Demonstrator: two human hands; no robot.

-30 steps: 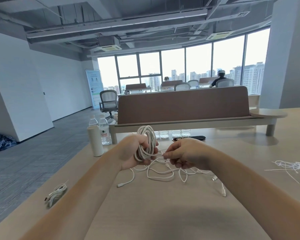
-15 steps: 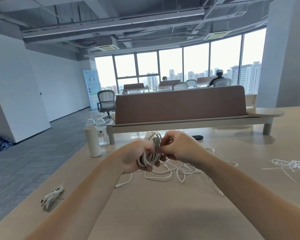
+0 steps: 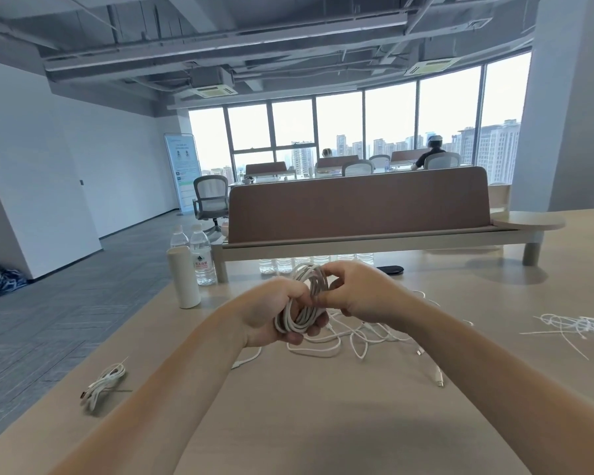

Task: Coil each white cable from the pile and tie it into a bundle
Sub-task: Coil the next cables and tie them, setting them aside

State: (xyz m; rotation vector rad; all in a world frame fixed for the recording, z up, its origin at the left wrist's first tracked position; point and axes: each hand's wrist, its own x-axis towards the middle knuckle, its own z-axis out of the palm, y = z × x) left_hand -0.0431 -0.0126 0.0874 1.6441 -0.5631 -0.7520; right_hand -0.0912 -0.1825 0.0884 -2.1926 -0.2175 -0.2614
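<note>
Big wooden table (image 3: 323, 423) fills most of my view, with a brown divider (image 3: 357, 204) across its far side at 12 o'clock. A white bottle (image 3: 183, 277) and two water bottles (image 3: 202, 258) stand at about 10 o'clock from my hands. The pile of loose cables (image 3: 357, 339) sprawls on the table just under my hands and out toward 4 o'clock. My left hand (image 3: 271, 313) is wrapped round the lower part of the coil (image 3: 306, 303), holding it upright off the table. My right hand (image 3: 360, 293) pinches the strands on the coil's 2 o'clock side. White ties (image 3: 580, 327) lie well off at 3 o'clock. A small bundle (image 3: 105, 382) sits at 8 o'clock near the table edge.
</note>
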